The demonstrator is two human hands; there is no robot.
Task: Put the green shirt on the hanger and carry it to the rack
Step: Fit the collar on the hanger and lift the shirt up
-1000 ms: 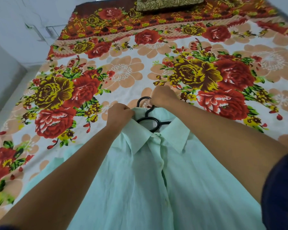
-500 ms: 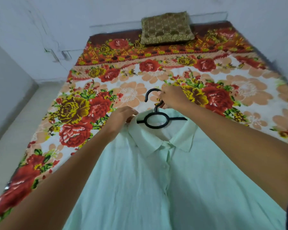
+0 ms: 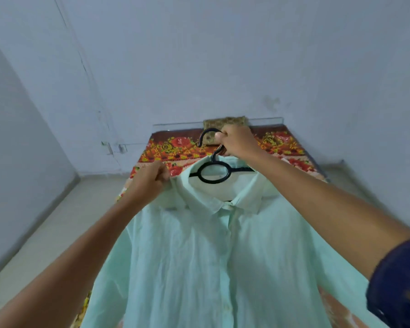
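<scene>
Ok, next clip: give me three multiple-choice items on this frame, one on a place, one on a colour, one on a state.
1. Where does the right hand grip the hanger?
A. at its hook
B. at its lower bar
C. nowhere

2. What colour is the hanger?
A. white
B. black
C. red

3. What is the left hand doing?
A. hanging open
B. lying flat on the bed
C. pinching the shirt beside the collar

Answers: 1 A, the fingers close on the neck just under the hook's curve. 2 B, the hook and ring are black against the pale shirt. 3 C, the fingers bunch the cloth at the collar's edge.
</scene>
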